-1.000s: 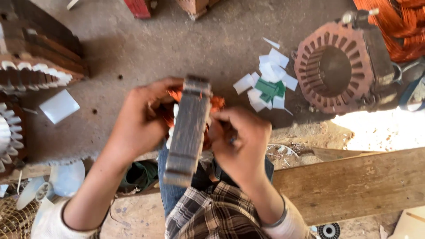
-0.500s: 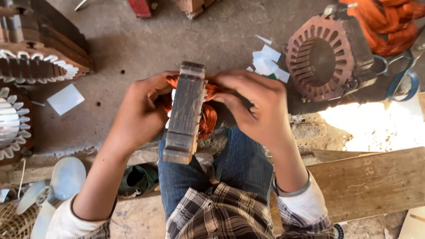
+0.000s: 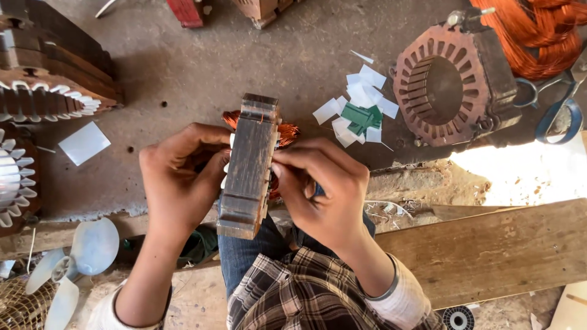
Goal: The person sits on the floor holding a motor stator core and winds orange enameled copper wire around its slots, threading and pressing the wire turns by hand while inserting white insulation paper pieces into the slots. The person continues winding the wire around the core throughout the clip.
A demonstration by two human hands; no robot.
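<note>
- A rusty motor stator stands on edge over the person's knees, held between both hands, with copper winding bulging from its far side.
- The left hand grips its left face; the right hand presses the right face, fingers curled onto it.
- Just beyond, white and green paper slips lie scattered on the concrete floor.
- Right of them sits an empty slotted stator, and past it loose orange wire coils and blue-handled scissors.
</note>
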